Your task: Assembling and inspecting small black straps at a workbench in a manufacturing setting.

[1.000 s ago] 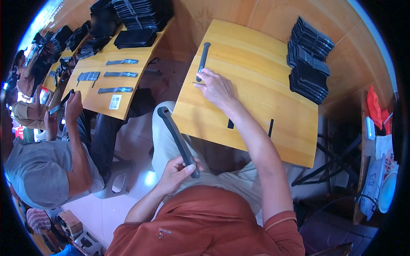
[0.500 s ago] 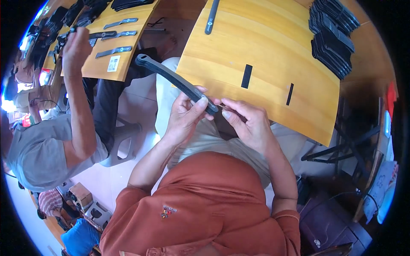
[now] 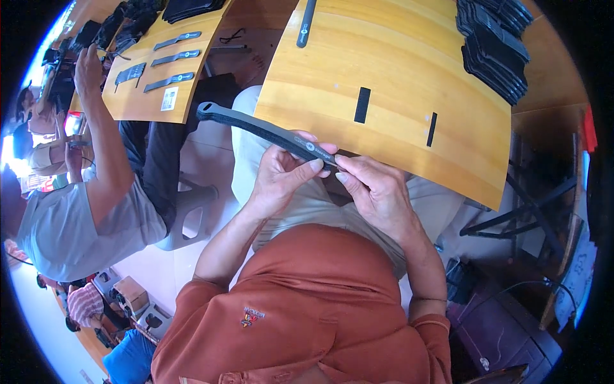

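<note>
A bundle of long dark strap strips, grey on top and black beneath, is gripped near its right end by my left hand. The thumb presses on the strips there, and the bundle's far end, with a small slot, sticks out to the left. My right hand is closed in a pinch against the right end of the bundle. What its fingertips hold is too small to make out. Both hands are above my lap, just in front of the table's near edge.
On the wooden table lie a grey strap, two black strips and stacks of black pieces. At left, a person in a grey shirt sits at another table with straps on it.
The bundle has turned so more of its grey top shows, and its left end has dropped slightly. My right fingertips have come up against its right end. The neighbour's raised arm has moved left.
</note>
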